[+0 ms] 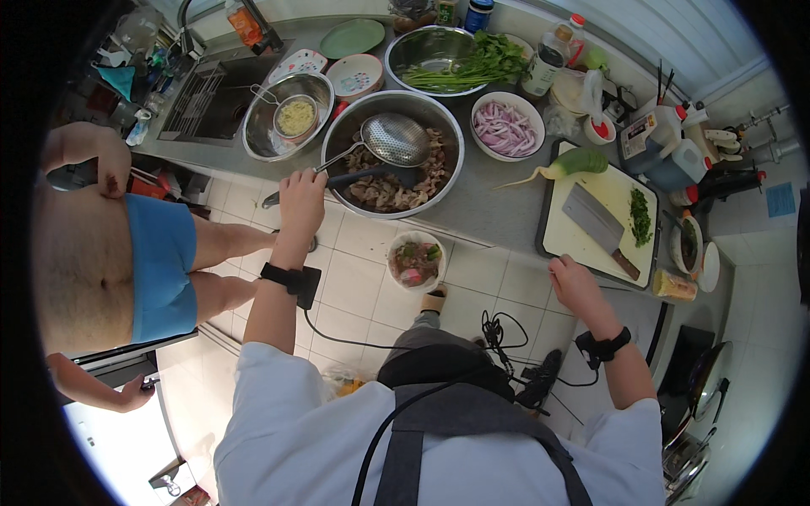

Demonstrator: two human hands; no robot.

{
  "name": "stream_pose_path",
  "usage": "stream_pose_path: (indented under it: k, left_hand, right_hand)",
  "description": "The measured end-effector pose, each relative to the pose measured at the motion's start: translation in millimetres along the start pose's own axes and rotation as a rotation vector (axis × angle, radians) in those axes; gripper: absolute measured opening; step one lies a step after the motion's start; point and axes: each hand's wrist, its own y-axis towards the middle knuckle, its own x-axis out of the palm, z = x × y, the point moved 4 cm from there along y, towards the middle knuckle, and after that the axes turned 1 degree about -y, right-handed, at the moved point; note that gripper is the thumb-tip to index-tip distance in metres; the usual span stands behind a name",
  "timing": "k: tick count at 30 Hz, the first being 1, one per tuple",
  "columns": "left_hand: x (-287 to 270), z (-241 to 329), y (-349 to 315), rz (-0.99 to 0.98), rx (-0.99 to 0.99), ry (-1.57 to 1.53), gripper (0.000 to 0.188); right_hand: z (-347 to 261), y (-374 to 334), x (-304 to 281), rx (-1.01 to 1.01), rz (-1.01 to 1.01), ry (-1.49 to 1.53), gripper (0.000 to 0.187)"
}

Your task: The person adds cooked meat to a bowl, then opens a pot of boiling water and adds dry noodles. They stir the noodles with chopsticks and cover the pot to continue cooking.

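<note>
My left hand [301, 201] is closed around the thin handle of a perforated metal skimmer [396, 140]. The skimmer's bowl lies over a large steel bowl [456, 169] of cooked meat pieces [380, 196]. A dark spatula [361, 177] also rests in that bowl; its handle passes behind my left hand. My right hand [580, 291] hovers off the counter's front edge with its fingers curled in and nothing visible in them. Nearest to it is a cutting board [582, 244] bearing a cleaver [595, 221], chopped green herbs [640, 218] and a green radish [578, 164].
Sliced red onion [504, 128], leafy greens [472, 72] and a strainer of minced garlic [296, 116] stand along the counter. A sink [202, 101] is at left, bottles and jugs [654, 139] at right. Another person [93, 253] stands left; a scrap bin [405, 274] is below.
</note>
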Motion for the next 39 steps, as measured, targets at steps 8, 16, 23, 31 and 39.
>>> stream_pose_path:
  k: [8,16,23,31,39]
  left_hand:
    - [-45.0,25.4,-5.4,-0.026,0.11,0.059,0.011]
    - [-95.2,84.2,-4.2,-0.116,0.223,0.058,0.015]
    - [-110.3,97.2,-20.9,-0.248,0.21,-0.174,0.024]
    - [-135.5,71.1,-34.8,-0.273,0.105,-0.659,0.026]
    - [-102.2,18.4,-36.5,-0.398,-0.265,-1.134,0.024]
  right_hand:
    - [-95.9,80.5,-39.1,-0.327,-0.03,0.112,0.008]
    - [-216.4,155.4,-22.5,-0.493,0.128,0.145,0.039]
    - [-246.0,188.1,2.8,-0.548,0.126,-0.045,0.032]
    - [-267.4,183.6,9.1,-0.702,0.261,-0.096,0.023]
    - [-229.5,151.5,-12.5,-0.803,0.421,-0.065,0.024]
